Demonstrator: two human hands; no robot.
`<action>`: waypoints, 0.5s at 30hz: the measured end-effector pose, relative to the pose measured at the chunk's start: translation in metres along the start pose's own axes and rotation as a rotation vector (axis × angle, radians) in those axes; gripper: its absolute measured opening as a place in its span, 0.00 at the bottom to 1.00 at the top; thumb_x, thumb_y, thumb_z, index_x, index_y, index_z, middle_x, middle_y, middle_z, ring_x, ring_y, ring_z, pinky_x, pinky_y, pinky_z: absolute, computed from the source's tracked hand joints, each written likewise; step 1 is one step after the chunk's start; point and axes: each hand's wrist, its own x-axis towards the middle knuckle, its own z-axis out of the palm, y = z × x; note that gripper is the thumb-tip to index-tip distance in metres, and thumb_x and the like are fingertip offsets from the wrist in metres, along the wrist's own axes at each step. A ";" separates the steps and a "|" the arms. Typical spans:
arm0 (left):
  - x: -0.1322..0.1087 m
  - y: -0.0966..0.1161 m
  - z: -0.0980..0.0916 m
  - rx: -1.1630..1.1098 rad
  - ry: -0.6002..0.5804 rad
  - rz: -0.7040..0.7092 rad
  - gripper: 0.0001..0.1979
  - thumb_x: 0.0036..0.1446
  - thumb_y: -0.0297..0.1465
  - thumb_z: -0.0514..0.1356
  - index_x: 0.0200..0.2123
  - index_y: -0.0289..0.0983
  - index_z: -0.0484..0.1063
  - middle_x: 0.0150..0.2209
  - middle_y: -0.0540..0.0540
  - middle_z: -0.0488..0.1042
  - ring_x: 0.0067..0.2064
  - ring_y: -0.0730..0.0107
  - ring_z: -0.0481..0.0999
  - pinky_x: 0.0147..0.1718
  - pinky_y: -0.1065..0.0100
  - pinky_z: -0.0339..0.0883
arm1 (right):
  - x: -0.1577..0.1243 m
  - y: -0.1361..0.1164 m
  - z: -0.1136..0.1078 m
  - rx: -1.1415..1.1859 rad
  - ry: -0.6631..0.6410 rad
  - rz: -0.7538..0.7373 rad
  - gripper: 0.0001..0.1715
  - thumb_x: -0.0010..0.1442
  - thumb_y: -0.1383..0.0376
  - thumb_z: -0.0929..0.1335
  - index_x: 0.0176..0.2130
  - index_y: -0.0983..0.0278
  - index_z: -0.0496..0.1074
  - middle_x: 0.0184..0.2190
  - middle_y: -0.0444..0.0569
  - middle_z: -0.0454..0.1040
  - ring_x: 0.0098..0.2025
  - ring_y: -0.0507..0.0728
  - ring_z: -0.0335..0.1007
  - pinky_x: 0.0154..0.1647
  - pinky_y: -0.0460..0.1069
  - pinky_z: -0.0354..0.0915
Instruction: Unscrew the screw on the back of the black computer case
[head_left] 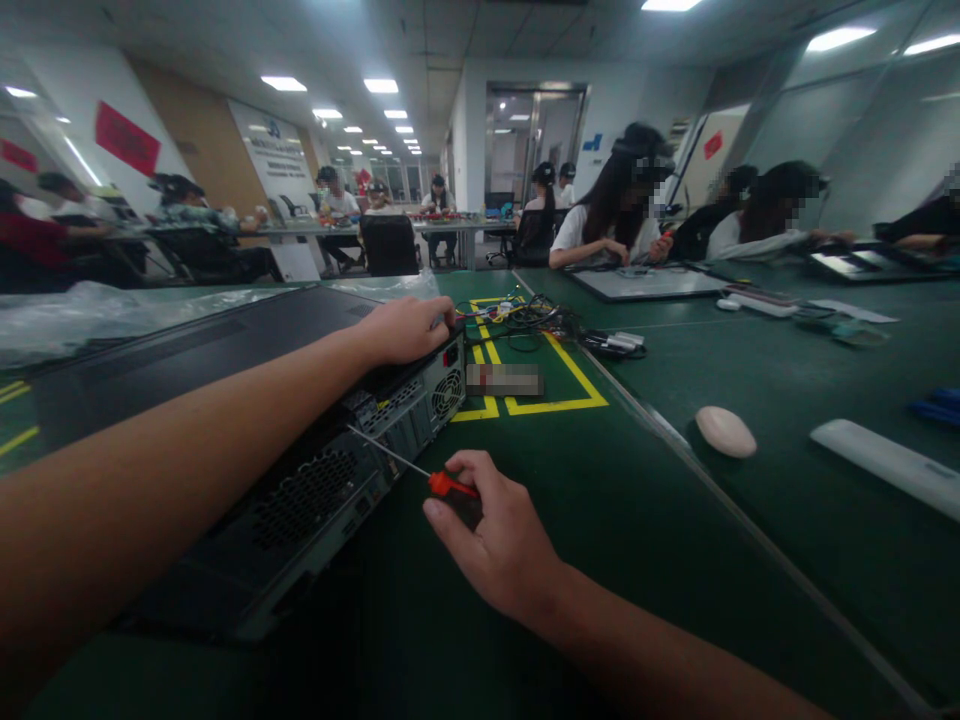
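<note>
Green matting covers the table, marked with yellow tape. Nearest, the right hand is closed on a screwdriver by its red-and-black handle, the thin shaft pointing left to the back of a computer case; whether the tip touches a screw is too small to tell. This dark case lies flat on the table's left side, its vented back turned toward the right hand. Across it reaches the left arm; the left hand rests on the far back corner, fingers bent, though how firmly they grip cannot be told. To the right lie a pale rounded object and a long white bar. Beyond the case are tangled cables. Farther off, a co-worker sits over a flat panel, with black chairs behind.
</note>
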 end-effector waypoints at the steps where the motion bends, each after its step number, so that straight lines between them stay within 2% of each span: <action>1: 0.000 0.000 0.000 0.002 -0.001 -0.002 0.21 0.70 0.36 0.50 0.59 0.42 0.76 0.46 0.38 0.83 0.47 0.47 0.82 0.44 0.54 0.70 | 0.000 0.000 0.000 -0.002 0.001 0.002 0.15 0.69 0.57 0.70 0.53 0.61 0.72 0.40 0.51 0.82 0.38 0.61 0.80 0.41 0.55 0.72; 5: 0.000 0.000 0.000 0.009 -0.007 -0.012 0.21 0.70 0.36 0.50 0.60 0.42 0.75 0.47 0.38 0.83 0.48 0.47 0.82 0.45 0.54 0.71 | 0.001 0.001 0.000 0.008 -0.002 -0.011 0.08 0.70 0.60 0.69 0.48 0.60 0.72 0.39 0.50 0.81 0.38 0.60 0.80 0.40 0.54 0.71; 15: -0.001 0.001 -0.001 -0.004 -0.008 -0.013 0.21 0.70 0.36 0.50 0.60 0.42 0.75 0.48 0.36 0.83 0.48 0.46 0.81 0.45 0.52 0.71 | 0.003 -0.002 -0.003 -0.008 -0.003 -0.006 0.05 0.71 0.62 0.70 0.47 0.59 0.72 0.39 0.48 0.82 0.39 0.58 0.80 0.40 0.53 0.72</action>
